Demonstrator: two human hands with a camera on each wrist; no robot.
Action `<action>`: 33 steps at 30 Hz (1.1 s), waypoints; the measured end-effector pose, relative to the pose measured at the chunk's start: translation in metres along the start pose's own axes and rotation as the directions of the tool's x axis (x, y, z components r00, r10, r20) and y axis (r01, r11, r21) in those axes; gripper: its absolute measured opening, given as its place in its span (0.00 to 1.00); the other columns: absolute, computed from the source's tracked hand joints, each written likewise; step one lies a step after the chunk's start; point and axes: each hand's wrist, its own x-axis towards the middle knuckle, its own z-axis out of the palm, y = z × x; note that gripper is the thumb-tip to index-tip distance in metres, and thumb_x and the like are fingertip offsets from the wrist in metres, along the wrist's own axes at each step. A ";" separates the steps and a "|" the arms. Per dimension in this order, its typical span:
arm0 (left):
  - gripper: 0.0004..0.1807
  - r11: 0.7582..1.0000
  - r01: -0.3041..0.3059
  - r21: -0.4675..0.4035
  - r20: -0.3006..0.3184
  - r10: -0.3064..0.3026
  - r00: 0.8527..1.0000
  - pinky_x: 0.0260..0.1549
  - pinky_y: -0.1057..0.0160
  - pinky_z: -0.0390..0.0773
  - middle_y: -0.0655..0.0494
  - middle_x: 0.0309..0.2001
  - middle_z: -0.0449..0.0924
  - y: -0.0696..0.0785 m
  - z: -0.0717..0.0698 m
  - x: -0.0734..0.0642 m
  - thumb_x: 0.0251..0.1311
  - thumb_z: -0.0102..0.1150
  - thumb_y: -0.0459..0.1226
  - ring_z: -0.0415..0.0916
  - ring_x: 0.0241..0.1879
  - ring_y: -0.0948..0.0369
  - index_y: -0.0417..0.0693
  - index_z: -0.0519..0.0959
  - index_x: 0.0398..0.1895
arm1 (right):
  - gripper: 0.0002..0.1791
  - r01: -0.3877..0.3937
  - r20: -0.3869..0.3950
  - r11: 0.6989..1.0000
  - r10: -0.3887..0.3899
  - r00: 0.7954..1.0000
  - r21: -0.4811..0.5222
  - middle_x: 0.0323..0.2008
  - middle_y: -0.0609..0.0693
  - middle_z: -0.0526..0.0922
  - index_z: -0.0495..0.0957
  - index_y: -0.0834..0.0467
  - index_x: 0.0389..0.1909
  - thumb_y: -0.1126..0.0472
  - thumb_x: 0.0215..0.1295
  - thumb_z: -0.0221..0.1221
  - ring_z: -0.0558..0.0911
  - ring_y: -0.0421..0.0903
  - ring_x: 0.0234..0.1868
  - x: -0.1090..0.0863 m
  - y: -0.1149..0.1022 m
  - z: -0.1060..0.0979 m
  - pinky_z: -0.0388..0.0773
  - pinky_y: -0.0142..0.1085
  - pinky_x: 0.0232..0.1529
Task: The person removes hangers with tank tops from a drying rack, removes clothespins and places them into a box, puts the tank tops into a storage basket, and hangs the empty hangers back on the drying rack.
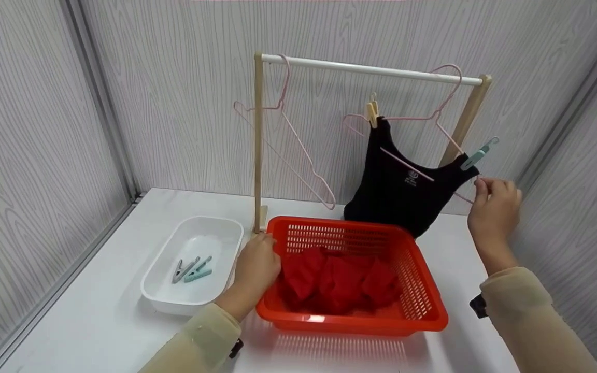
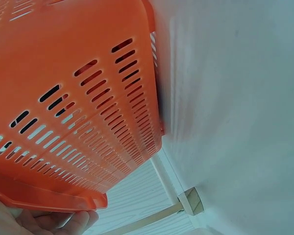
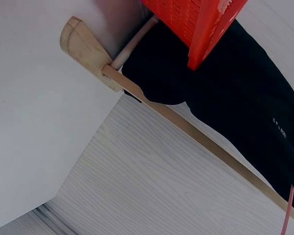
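Note:
My left hand (image 1: 258,261) grips the left rim of a red plastic basket (image 1: 353,324); in the left wrist view its fingers (image 2: 73,224) curl at the rim. Crumpled red cloth (image 1: 337,280) lies inside. At the right, my right hand (image 1: 496,212) pinches the end of a pink hanger (image 1: 451,139) between thumb and forefinger. On that hanger is a black sleeveless top (image 1: 397,189), tilted down to the right. A yellow clothespin (image 1: 372,115) is on its left strap, a teal clothespin (image 1: 477,157) on its right one.
The wooden rack (image 1: 258,145) with a white rail (image 1: 360,67) stands behind the basket. A second pink hanger (image 1: 298,140) hangs bare at its left end. On the white table (image 1: 75,305), a white tray (image 1: 156,277) holds grey and teal clothespins (image 1: 197,275).

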 end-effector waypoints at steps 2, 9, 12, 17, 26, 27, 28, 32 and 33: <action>0.11 1.000 -0.006 0.001 -0.003 0.006 1.000 0.50 0.50 0.80 0.42 0.46 0.84 0.001 -0.001 0.000 0.56 0.59 0.27 0.81 0.46 0.46 0.34 0.84 0.42 | 0.21 0.004 -0.007 1.000 -0.004 1.000 0.004 0.43 0.63 0.77 0.81 0.68 0.45 0.52 0.77 0.52 0.72 0.59 0.48 -0.001 0.000 0.000 0.65 0.52 0.44; 0.11 1.000 0.004 0.016 0.012 -0.004 1.000 0.50 0.50 0.80 0.42 0.47 0.83 0.000 -0.001 0.000 0.57 0.60 0.28 0.81 0.46 0.46 0.34 0.84 0.43 | 0.20 0.020 -0.031 0.999 -0.018 0.999 0.044 0.41 0.64 0.75 0.80 0.70 0.44 0.54 0.77 0.53 0.72 0.61 0.48 -0.001 -0.001 -0.001 0.65 0.52 0.45; 0.12 1.000 0.015 0.011 0.023 -0.015 1.000 0.52 0.50 0.80 0.42 0.49 0.83 0.001 -0.002 0.000 0.58 0.60 0.28 0.81 0.47 0.46 0.35 0.84 0.45 | 0.20 0.027 -0.041 0.998 -0.024 0.999 0.063 0.41 0.64 0.75 0.80 0.70 0.44 0.54 0.77 0.53 0.72 0.60 0.48 -0.002 -0.002 -0.001 0.65 0.51 0.45; 0.13 1.000 0.024 0.004 0.028 -0.024 0.999 0.53 0.50 0.80 0.42 0.50 0.83 0.001 -0.003 0.001 0.58 0.60 0.28 0.82 0.48 0.46 0.34 0.84 0.46 | 0.19 0.042 -0.058 0.995 -0.037 0.998 0.091 0.40 0.63 0.74 0.80 0.70 0.43 0.54 0.76 0.54 0.71 0.57 0.46 -0.004 -0.004 -0.003 0.64 0.47 0.45; 0.12 1.000 0.023 -0.001 0.023 -0.023 0.999 0.50 0.50 0.81 0.43 0.46 0.84 0.003 -0.001 0.001 0.58 0.58 0.28 0.82 0.46 0.47 0.35 0.84 0.45 | 0.18 0.092 -0.097 0.983 -0.078 0.992 0.159 0.36 0.62 0.74 0.80 0.71 0.41 0.57 0.75 0.56 0.69 0.51 0.41 -0.011 -0.009 -0.010 0.61 0.42 0.44; 0.12 1.000 0.016 0.003 0.015 -0.016 1.000 0.50 0.50 0.81 0.43 0.46 0.84 0.003 -0.001 0.001 0.58 0.58 0.28 0.82 0.46 0.47 0.35 0.84 0.44 | 0.18 0.102 -0.103 0.981 -0.086 0.991 0.165 0.35 0.62 0.74 0.80 0.72 0.40 0.57 0.74 0.56 0.69 0.52 0.41 -0.013 -0.009 -0.010 0.61 0.41 0.44; 0.12 1.000 0.008 0.009 0.008 -0.008 1.000 0.49 0.50 0.81 0.43 0.45 0.84 0.003 -0.001 0.002 0.57 0.58 0.28 0.82 0.45 0.46 0.35 0.84 0.43 | 0.17 0.113 -0.110 0.979 -0.095 0.989 0.171 0.35 0.63 0.74 0.80 0.72 0.40 0.58 0.74 0.57 0.69 0.53 0.41 -0.014 -0.009 -0.010 0.61 0.41 0.43; 0.12 1.000 0.005 0.011 0.002 -0.005 1.000 0.49 0.50 0.81 0.43 0.46 0.84 0.003 -0.001 0.001 0.57 0.59 0.28 0.82 0.46 0.46 0.35 0.84 0.43 | 0.16 0.155 -0.138 0.970 -0.130 0.982 0.188 0.32 0.63 0.73 0.79 0.73 0.37 0.60 0.73 0.58 0.68 0.50 0.38 -0.023 -0.009 -0.008 0.59 0.39 0.42; 0.12 1.000 0.006 0.009 0.003 -0.007 1.000 0.49 0.50 0.81 0.43 0.46 0.84 0.003 -0.001 0.001 0.57 0.59 0.28 0.82 0.46 0.46 0.35 0.84 0.43 | 0.15 0.162 -0.140 0.968 -0.137 0.981 0.193 0.31 0.63 0.73 0.79 0.73 0.36 0.61 0.72 0.58 0.68 0.48 0.37 -0.025 -0.009 -0.008 0.59 0.38 0.42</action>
